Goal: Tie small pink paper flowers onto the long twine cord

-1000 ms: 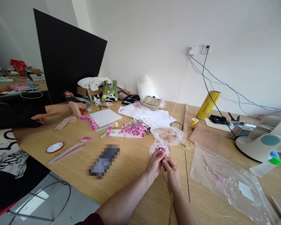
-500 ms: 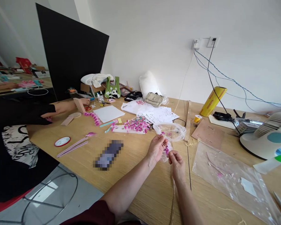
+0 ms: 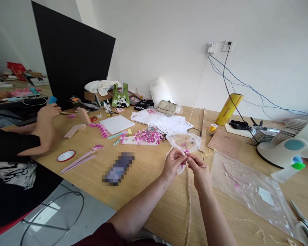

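My left hand (image 3: 174,164) and my right hand (image 3: 199,168) meet fingertip to fingertip, closed in a pinch around a small pink-and-white flower (image 3: 186,151). Its head shows just above the fingers; what lies between the fingertips is partly hidden. Below the hands a braided straw-coloured cord (image 3: 189,205) runs down toward my body; whether it joins the flower I cannot tell. Behind the fingers lies a clear plastic bag (image 3: 195,145) with bits of pink in it. Many similar pink flowers (image 3: 149,136) are heaped on a white block to the left.
A blurred dark object (image 3: 118,169) lies left of my forearms. Scissors (image 3: 304,218) and a zip bag (image 3: 251,191) are at right, near a white fan (image 3: 279,147). Farther left, a co-worker's arm (image 3: 45,128) holds something blue above the table.
My right hand has risen to meet my left, and the flower now sits between both sets of fingertips. The co-worker's hand has lifted and moved left. The view has shifted slightly.
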`<action>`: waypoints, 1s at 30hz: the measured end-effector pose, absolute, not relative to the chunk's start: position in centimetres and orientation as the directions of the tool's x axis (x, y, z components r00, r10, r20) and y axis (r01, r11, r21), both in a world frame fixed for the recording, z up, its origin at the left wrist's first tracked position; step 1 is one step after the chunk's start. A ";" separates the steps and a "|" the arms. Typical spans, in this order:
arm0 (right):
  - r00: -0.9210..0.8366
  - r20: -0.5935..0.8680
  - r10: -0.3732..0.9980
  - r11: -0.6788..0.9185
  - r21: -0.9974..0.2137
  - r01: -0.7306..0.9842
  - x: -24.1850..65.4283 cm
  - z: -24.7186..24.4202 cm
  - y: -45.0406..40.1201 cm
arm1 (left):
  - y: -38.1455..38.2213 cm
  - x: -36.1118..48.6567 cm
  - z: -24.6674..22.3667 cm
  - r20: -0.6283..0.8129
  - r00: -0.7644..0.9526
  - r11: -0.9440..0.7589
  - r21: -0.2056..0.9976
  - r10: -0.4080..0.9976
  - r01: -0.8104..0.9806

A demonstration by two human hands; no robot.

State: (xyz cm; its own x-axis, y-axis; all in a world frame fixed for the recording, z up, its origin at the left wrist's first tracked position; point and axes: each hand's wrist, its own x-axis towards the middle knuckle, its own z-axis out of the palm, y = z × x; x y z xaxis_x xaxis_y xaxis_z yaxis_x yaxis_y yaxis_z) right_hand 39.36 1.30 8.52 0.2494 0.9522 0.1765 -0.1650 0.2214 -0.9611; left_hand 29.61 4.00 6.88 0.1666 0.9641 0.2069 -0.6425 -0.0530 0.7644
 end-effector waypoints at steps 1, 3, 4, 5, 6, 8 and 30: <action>0.240 0.156 0.958 0.204 -0.961 -0.188 39.4 8.5 1.3 | 3.9 29.6 6.9 0.218 0.166 -0.067 0.775 0.962 -0.629; 0.196 0.115 0.974 0.159 -0.961 -0.228 39.6 8.5 1.1 | 3.9 29.5 6.9 0.229 0.182 -0.080 0.803 0.956 -0.591; 0.168 0.095 0.981 0.135 -0.959 -0.249 39.7 8.6 1.0 | 3.8 29.4 6.9 0.233 0.194 -0.083 0.816 0.953 -0.572; 0.139 0.075 0.987 0.111 -0.955 -0.276 39.8 8.7 0.9 | 3.8 29.4 6.9 0.236 0.209 -0.084 0.828 0.949 -0.555; 0.112 0.058 0.992 0.090 -0.948 -0.306 40.0 8.9 0.9 | 3.8 29.3 6.9 0.240 0.226 -0.083 0.836 0.944 -0.542; 0.076 0.040 0.996 0.065 -0.924 -0.378 40.1 9.1 0.8 | 3.7 29.2 7.0 0.250 0.264 -0.076 0.844 0.931 -0.531; 0.164 0.184 0.969 0.229 -0.918 -0.325 40.9 9.1 1.2 | 2.2 29.2 7.8 0.156 0.337 0.018 0.888 0.928 -0.459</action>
State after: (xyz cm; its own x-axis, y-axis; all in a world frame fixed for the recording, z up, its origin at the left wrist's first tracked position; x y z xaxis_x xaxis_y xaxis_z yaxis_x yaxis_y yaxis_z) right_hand 40.87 1.20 9.07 0.1644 0.9691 0.1840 -0.3249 0.2293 -0.9175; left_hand 29.24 2.15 7.77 0.3373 0.9284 0.1559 -0.4589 0.0175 0.8883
